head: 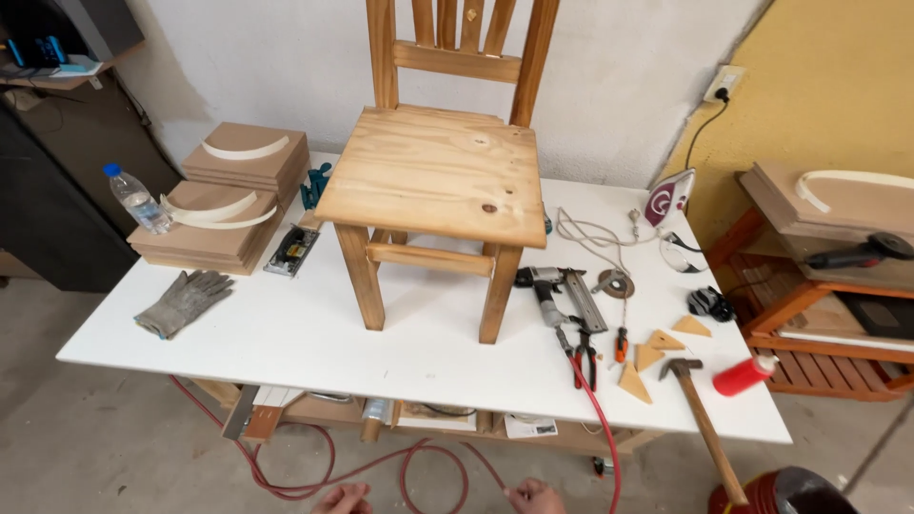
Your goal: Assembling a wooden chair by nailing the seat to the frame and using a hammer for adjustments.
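Roughly L to R on the white table: clear water bottle at the far left edge, next to two stacks of brown boards w/ pale curved strips on top. Grey glove lies flat nearer the front left corner. Small sander-like tool sits just beside the stacks. Wooden chair stands upright mid-table, all legs on the surface. Right of it: nail gun, pliers, screwdriver, wooden triangles, hammer w/ handle sticking out past the front edge, red squeeze bottle near the front right corner, iron at the back edge. Red hose loops on the floor below the front edge. Left hand and right hand are at the bottom, apart, only partly in view; right hand seems to touch the hose, but can't tell the grip of either.
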